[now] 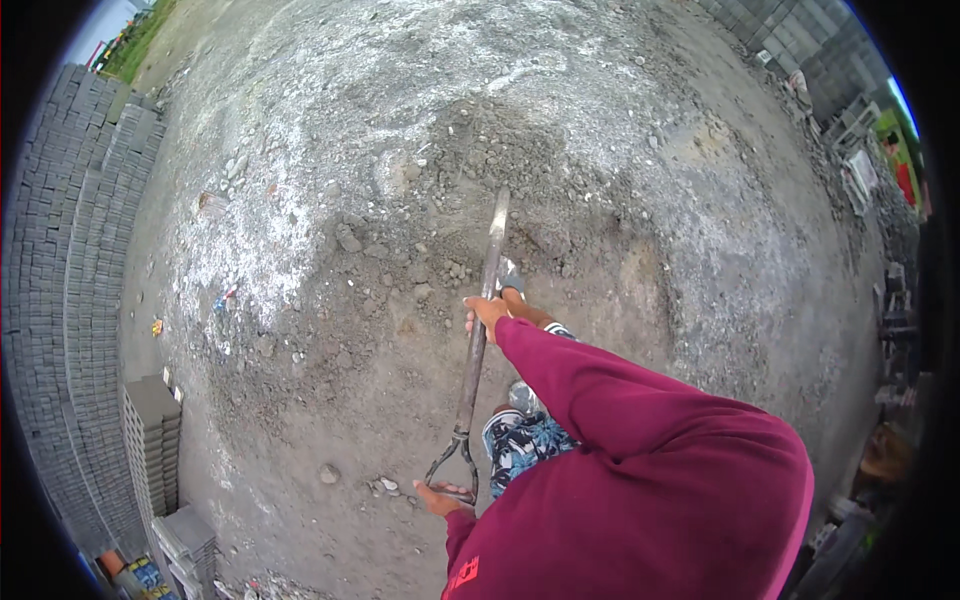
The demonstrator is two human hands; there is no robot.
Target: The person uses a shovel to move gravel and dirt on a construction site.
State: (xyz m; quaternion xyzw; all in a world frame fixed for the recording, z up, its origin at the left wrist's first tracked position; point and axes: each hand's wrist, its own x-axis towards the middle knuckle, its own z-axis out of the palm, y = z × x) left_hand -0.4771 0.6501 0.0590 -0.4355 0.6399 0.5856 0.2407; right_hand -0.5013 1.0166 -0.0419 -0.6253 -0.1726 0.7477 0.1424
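Observation:
A shovel (pixel 468 395) with a long worn shaft and a D-shaped metal handle slants away from me. My left hand (pixel 447 497) is closed around the crossbar of that handle, low in the picture. Farther up, my right hand (pixel 487 313) wraps round the middle of the shaft. The shaft's pale far end meets a patch of loose, dark soil (pixel 490 145); the blade cannot be made out against the dirt. My shoe (pixel 511 273) stands just right of the shaft.
Tall stacks of grey blocks (pixel 60 270) line the left side, with a shorter block pile (pixel 152 430) nearer. More block stacks (pixel 790 40) rise at the far right. Stones, such as one rock (pixel 330 473), and bits of litter (pixel 222 298) dot the ground.

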